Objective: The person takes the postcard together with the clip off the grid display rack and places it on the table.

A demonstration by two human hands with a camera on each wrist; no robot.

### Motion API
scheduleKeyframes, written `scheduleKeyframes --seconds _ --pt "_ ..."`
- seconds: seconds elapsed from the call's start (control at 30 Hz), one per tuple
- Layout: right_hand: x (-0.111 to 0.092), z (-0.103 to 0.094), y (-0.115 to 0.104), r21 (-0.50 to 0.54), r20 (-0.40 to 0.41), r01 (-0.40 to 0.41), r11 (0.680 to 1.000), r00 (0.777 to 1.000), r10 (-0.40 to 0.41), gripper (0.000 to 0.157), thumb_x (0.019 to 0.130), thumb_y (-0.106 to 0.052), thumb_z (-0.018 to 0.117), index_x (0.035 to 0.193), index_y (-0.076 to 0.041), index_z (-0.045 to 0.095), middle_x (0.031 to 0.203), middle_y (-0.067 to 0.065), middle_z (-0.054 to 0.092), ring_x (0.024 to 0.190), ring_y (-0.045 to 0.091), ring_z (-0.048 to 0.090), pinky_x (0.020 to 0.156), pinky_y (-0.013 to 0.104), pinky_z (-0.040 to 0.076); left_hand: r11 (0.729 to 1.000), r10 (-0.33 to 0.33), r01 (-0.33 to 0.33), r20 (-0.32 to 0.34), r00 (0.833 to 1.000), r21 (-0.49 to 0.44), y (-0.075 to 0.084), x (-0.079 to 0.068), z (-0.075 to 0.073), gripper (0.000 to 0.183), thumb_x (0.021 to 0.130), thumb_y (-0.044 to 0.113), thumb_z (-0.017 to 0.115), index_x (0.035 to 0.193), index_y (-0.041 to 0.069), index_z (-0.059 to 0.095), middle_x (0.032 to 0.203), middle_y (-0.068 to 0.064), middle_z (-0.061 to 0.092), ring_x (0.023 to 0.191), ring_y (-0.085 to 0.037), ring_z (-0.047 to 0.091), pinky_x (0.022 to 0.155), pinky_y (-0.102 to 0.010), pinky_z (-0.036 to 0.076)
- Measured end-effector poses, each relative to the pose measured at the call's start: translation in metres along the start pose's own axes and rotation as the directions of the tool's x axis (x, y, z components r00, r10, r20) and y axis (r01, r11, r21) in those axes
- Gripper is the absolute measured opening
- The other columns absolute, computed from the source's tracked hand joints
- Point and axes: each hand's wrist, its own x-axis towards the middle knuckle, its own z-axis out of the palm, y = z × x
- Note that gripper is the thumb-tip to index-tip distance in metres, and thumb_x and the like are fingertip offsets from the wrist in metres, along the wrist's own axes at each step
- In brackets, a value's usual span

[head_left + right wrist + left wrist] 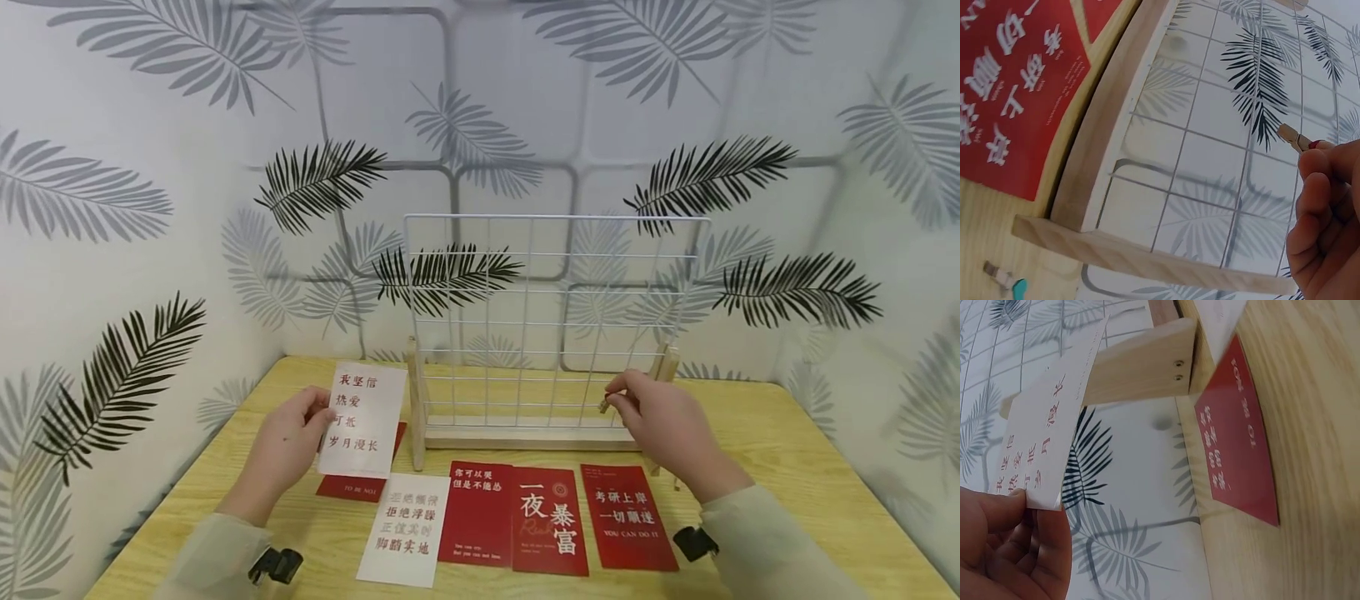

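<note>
My left hand (288,437) pinches a white card (367,421) with red Chinese writing by its left edge, thumb in front. The card is raised over a red card (1235,444) lying on the table. Between the fingertips of my right hand (671,425) is a small wooden clothespin (1294,137), with a bit of red at its finger end. That hand is in front of the lower right of a white wire grid panel (531,218), which stands upright in a wooden base (525,438).
In front of the base lie a white card (405,533), two red cards side by side, one of them a red card (551,521), and a further red card (630,517) at right. A clothespin with a teal piece (1007,279) lies by the base's right foot. Leaf-patterned wall covering (480,100) rises behind.
</note>
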Motion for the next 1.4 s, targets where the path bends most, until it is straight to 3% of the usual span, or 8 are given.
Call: scheduleKeyframes --seconds 0.27,0.5,0.7,0.93,1.17,1.4 --pt "-0.012 -0.002 0.019 0.023 0.013 -0.031 0.999 0.999 0.031 0.007 0.098 -0.019 0.068 0.105 -0.018 0.07 0.072 -0.008 0.062 0.053 0.011 0.045 0.049 0.032 0.038 0.998 -0.048 0.049 -0.013 0.999 0.034 -0.019 -0.001 -0.012 0.022 0.106 0.016 0.052 0.122 0.004 0.06 0.099 -0.009 0.063 0.08 -0.023 0.056 0.067 -0.034 0.045" --pt "-0.025 -0.007 0.039 0.029 0.059 -0.065 0.997 0.996 0.063 0.011 0.098 -0.02 0.068 0.107 -0.015 0.073 0.085 -0.003 0.071 0.062 0.01 0.051 0.055 0.033 0.042 0.996 -0.064 0.065 -0.012 0.998 0.063 -0.041 0.0 -0.021 0.023 0.105 0.014 0.051 0.122 0.001 0.06 0.099 -0.011 0.064 0.08 -0.024 0.057 0.068 -0.036 0.045" --pt "-0.036 -0.015 0.055 0.04 0.111 -0.131 0.991 0.986 0.126 0.017 0.1 -0.023 0.066 0.111 -0.013 0.073 0.085 -0.004 0.069 0.064 0.013 0.052 0.056 0.034 0.043 0.991 -0.125 0.124 0.023 0.992 0.04 -0.056 0.004 -0.028 0.03 0.107 0.016 0.048 0.129 -0.003 0.056 0.104 -0.016 0.063 0.086 -0.026 0.057 0.071 -0.037 0.044" --pt "-0.049 -0.016 0.074 0.054 0.161 -0.167 0.984 0.975 0.156 0.013 0.099 -0.021 0.066 0.107 -0.014 0.074 0.085 -0.004 0.069 0.064 0.014 0.052 0.057 0.034 0.043 0.984 -0.178 0.177 0.045 0.983 0.033 -0.072 0.004 -0.031 0.034 0.107 0.017 0.043 0.134 -0.003 0.052 0.115 -0.022 0.061 0.095 -0.032 0.057 0.078 -0.043 0.046" --pt "-0.061 -0.017 0.093 0.067 0.31 -0.183 0.981 0.938 0.154 0.008 0.099 -0.02 0.066 0.098 -0.017 0.074 0.089 -0.005 0.07 0.065 0.011 0.052 0.059 0.034 0.045 0.977 -0.207 0.203 0.082 0.975 0.063 -0.087 0.008 -0.033 0.037 0.108 0.019 0.042 0.136 -0.005 0.05 0.118 -0.025 0.059 0.096 -0.033 0.057 0.079 -0.047 0.047" --pt "-0.069 -0.012 0.106 0.075 0.379 -0.192 0.979 0.913 0.15 0.006 0.097 -0.018 0.069 0.093 -0.019 0.073 0.083 -0.007 0.067 0.064 0.01 0.051 0.058 0.031 0.044 0.976 -0.204 0.195 0.092 0.975 0.098 -0.102 0.014 -0.033 0.035 0.107 0.016 0.041 0.133 -0.006 0.051 0.115 -0.025 0.06 0.092 -0.032 0.059 0.078 -0.045 0.047"
